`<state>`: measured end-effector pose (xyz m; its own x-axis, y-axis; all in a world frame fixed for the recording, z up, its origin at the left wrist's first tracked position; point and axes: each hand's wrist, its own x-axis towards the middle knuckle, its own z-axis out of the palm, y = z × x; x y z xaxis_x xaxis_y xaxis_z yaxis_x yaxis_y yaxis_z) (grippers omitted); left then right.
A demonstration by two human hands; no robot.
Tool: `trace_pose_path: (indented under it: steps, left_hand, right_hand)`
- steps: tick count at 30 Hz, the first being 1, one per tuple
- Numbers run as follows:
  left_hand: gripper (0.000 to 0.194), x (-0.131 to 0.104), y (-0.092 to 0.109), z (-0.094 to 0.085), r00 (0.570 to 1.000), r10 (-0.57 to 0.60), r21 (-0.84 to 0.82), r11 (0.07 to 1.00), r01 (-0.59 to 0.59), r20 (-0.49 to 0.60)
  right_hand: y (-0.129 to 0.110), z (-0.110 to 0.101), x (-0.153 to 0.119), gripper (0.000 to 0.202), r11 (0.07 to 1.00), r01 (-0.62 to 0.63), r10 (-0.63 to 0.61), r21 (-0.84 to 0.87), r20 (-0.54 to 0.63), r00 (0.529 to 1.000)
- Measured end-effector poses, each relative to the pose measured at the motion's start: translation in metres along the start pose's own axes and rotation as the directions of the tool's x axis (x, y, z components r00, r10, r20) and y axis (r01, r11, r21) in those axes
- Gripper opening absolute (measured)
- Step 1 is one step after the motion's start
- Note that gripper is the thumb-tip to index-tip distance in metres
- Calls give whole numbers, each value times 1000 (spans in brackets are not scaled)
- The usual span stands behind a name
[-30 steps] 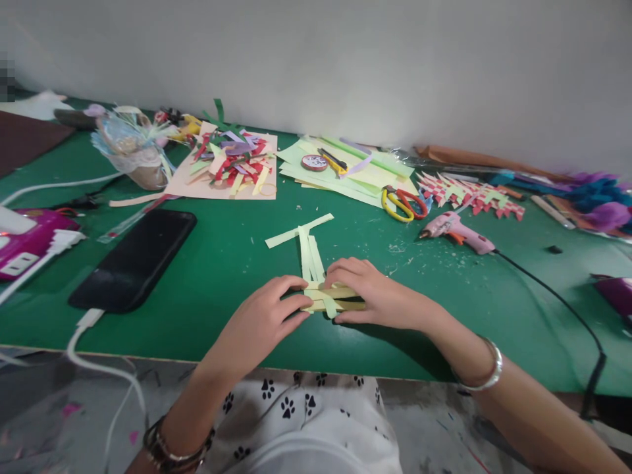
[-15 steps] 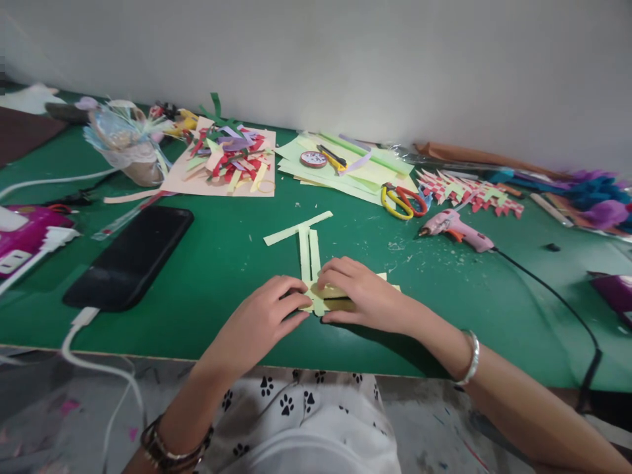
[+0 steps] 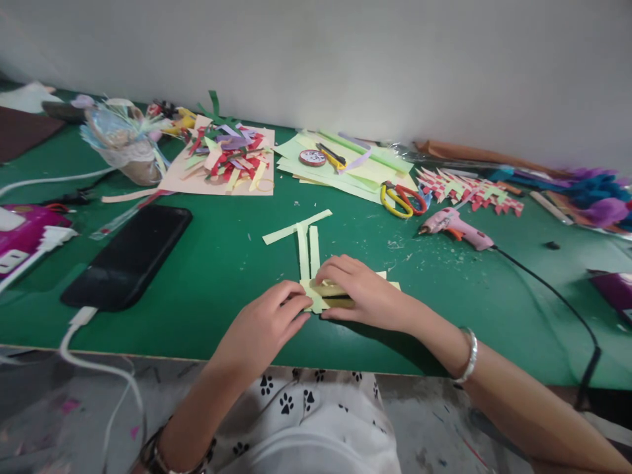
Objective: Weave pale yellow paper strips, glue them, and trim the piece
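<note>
"Along the front edge of the green table (image 3: 237, 224), what clearance do you see?"

"From my remote seat, I see a band of bare tabletop between that edge and both hands. The black smartphone (image 3: 128, 258) lies well to the left, with open surface between it and the left hand (image 3: 264, 322). To the right, the pink glue gun (image 3: 459, 228) sits beyond the right hand (image 3: 368, 293), its black cord (image 3: 550, 283) curving toward the edge."

"And on the far side?"

"Bare green reaches the pale paper sheets (image 3: 340, 174) and the yellow-and-red scissors (image 3: 402, 200), broken by small scraps and a loose pale green strip (image 3: 297, 227) lying slantwise."

"Where are the crossed paper strips (image 3: 316, 296) in the grip?"

"Flat on the table, between my two hands. Two pale green lengths run away from me, the left one reaching the loose strip. Yellowish lengths pass sideways beneath the right hand, their ends showing past it."

"How closed are the fingers?"

"Left: partly bent, tips on the strips' left end. Right: arched over them, curled fingers on the far side, thumb at the near side. Whether either pinches paper, I cannot tell."
</note>
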<state>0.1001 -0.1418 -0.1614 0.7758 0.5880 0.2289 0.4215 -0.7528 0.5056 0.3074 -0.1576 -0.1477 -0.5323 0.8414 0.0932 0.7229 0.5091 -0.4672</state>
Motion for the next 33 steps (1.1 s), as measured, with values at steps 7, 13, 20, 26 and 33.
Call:
trace_pose_path:
  steps: [7, 13, 20, 26, 33]
  left_hand:
    - [25, -3, -1, -6, 999, 47, 106, 993, -47, -3]
    - [26, -1, -1, -4, 996, 84, 92, 992, -85, 18]
    - [39, 3, -5, -10, 996, -89, 211, 974, 87, -1]
    - [35, 8, -3, -6, 993, -117, 129, 985, 113, 29]
    - [30, 8, -3, -4, 996, -89, 105, 991, 87, 20]
  right_hand:
    - [0, -3, 0, 35, 1000, -1, 1, -1, 19, 1000]
    - [-1, -3, 1, 33, 1000, -7, 7, 10, 18, 1000]
    - [-2, -8, -3, 37, 999, -28, 27, 25, 14, 1000]
    - [-1, -7, -3, 35, 999, -27, 27, 24, 11, 1000]
    - [-2, -6, -2, 34, 999, -30, 30, 16, 17, 999]
